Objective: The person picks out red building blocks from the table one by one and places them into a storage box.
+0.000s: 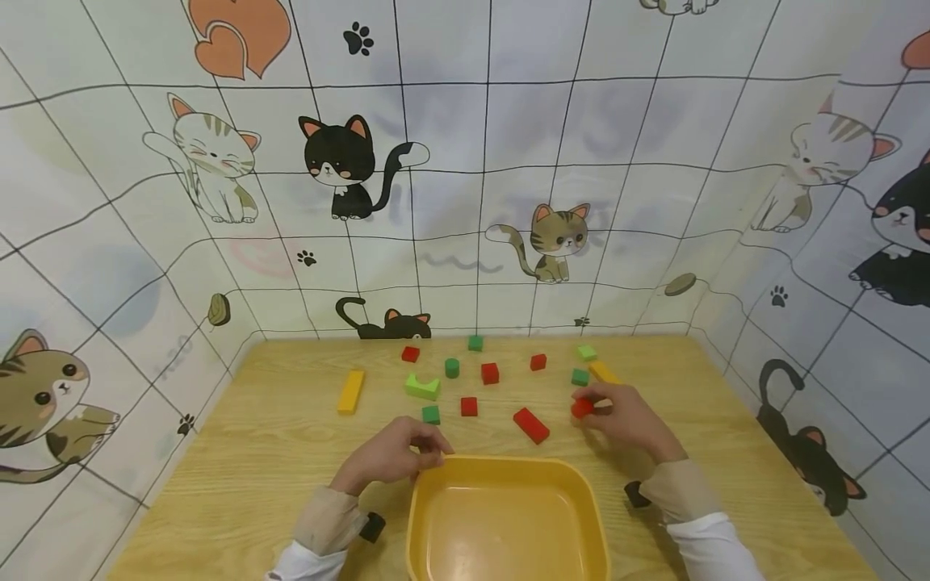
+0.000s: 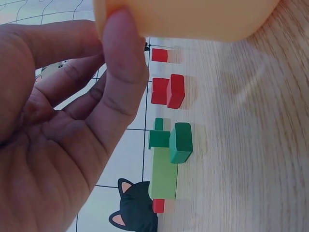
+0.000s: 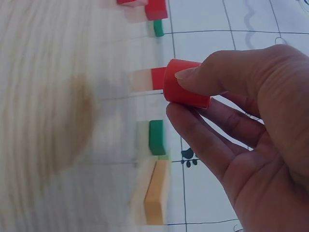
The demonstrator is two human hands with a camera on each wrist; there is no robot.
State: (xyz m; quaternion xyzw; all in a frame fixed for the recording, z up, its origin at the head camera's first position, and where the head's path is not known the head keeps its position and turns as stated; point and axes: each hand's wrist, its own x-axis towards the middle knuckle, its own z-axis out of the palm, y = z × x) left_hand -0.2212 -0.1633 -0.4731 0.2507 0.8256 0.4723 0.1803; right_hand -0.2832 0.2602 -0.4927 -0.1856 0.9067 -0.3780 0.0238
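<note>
Right hand (image 1: 621,415): narrow pinch, thumb on one side and fingers on the other, holding a red cylinder (image 1: 582,408). Cylinder looks clear of the wood. Left hand (image 1: 395,452): also narrow, pinching the yellow tray (image 1: 508,524) by its rim at the far corner on the left hand's side. Tray sits between the forearms; no blocks in the part of it I can see.

Risks, my read:

1. Cylinder drop. Grip is on a curved, smooth-looking side. If pinch force is off-centre, it could squirt out, and a round part could roll.

2. Collision, right side. Green block (image 1: 580,377) and orange bar (image 1: 603,372) lie just beyond the right fingers. Any forward drift or a low wrist could knock them.

3. Low travel. Long red block (image 1: 531,425) lies between the hands, nearer the right one. Moving inward without enough height could clip it.

4. Tray swing. Left hand has one corner only, so a tug could pivot the tray rather than slide it straight.

5. Left knuckles. Another green block (image 1: 431,415) is just ahead of the left fingertips; pushing tray or hand forward could shove it into the red cube (image 1: 469,406) beside it.
</note>
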